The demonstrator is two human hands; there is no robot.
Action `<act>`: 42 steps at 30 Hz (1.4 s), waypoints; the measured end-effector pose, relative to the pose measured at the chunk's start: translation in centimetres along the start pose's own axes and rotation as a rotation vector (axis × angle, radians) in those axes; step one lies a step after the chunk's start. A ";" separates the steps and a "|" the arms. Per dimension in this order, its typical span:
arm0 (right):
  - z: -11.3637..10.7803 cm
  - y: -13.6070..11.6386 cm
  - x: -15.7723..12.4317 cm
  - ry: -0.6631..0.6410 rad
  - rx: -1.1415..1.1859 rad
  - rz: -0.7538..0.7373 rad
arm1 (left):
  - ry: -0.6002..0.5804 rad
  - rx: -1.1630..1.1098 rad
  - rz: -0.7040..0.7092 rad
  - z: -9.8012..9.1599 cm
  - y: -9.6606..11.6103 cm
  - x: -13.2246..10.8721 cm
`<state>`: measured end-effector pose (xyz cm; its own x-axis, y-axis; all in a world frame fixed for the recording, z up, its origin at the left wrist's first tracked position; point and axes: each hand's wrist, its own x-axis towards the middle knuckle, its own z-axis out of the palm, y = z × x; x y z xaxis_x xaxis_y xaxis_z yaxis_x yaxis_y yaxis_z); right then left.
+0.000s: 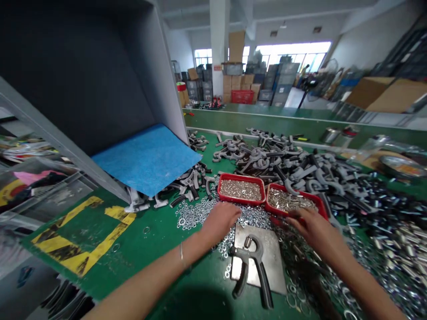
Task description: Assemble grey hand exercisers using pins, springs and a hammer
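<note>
Metal rings [255,217]: likely light, stiff, slippery; pinch by rims.
Bent fingers, left hand [220,218] and right hand [309,223]; cannot tell if pinching.

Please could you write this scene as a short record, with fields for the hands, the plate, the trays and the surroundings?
Left hand: fingers curled, beside loose metal rings, just in front of the left red tray; grip unclear
Right hand: at the near side of the right red tray; grip unclear
Metal plate: on the green table, with one grey tool with two dark handles on it
Trays: two, side by side, both holding small metal pieces
Behind trays: heap of grey parts
Left side: blue sheet, yellow-black tape
</note>
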<state>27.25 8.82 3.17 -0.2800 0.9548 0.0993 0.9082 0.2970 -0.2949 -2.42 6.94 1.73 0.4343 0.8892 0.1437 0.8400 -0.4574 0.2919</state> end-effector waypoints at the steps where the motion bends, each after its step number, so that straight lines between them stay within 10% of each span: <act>1: -0.5 -0.4 1.2 0.010 -0.027 -0.083 | -0.016 0.144 -0.015 -1.0 -1.0 2.2; 7: 2.1 -5.7 9.8 -0.053 -0.166 -0.240 | -0.046 0.331 -0.087 -2.1 -4.4 9.9; 25: 5.2 -5.4 12.5 0.030 0.231 0.021 | 0.010 0.322 -0.049 0.9 -5.2 9.2; 37: 4.6 -6.6 -5.8 -0.105 0.852 0.116 | 0.105 0.095 -0.033 0.9 -6.3 7.8; 42: 6.1 -8.0 -7.6 -0.161 0.858 0.154 | 0.209 -0.009 -0.083 0.3 -5.8 7.2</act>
<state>20.23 -0.72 -1.03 -0.2728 0.9551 -0.1157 0.4115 0.0072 -0.9114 -4.11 16.01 0.79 0.2856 0.9063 0.3117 0.8668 -0.3830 0.3195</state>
